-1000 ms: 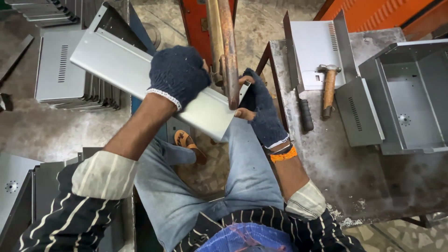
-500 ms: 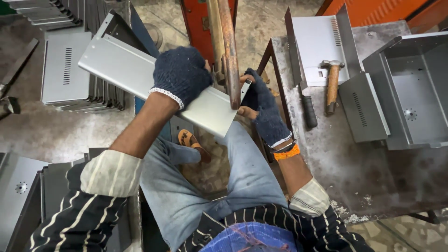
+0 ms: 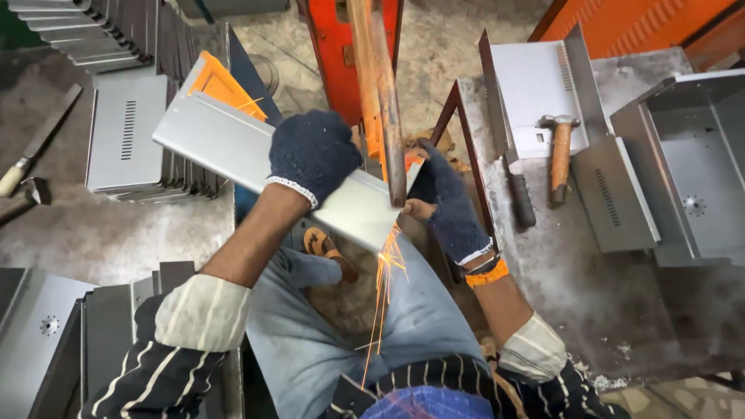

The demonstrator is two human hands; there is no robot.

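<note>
Fingers of the left hand (image 3: 312, 154), in a dark knitted glove, curl down over the top of a long grey sheet-metal panel (image 3: 233, 151) and press on it; the fingers of the right hand (image 3: 444, 198), gloved the same, close on the panel's near corner from the other side. That corner sits under a rusty upright arm (image 3: 380, 93) of an orange machine (image 3: 353, 46), and orange sparks (image 3: 384, 287) fall from the contact down toward the person's lap. The panel runs up and left, its far edge reaching over a stack of vented panels (image 3: 128, 143) on the floor.

Room is tight: a metal table (image 3: 590, 271) stands close on the right, its edge just beside the right wrist, carrying a hammer (image 3: 560, 155), a dark-handled tool (image 3: 518, 194) and folded grey boxes (image 3: 683, 155). More sheet parts (image 3: 46, 341) crowd the lower left.
</note>
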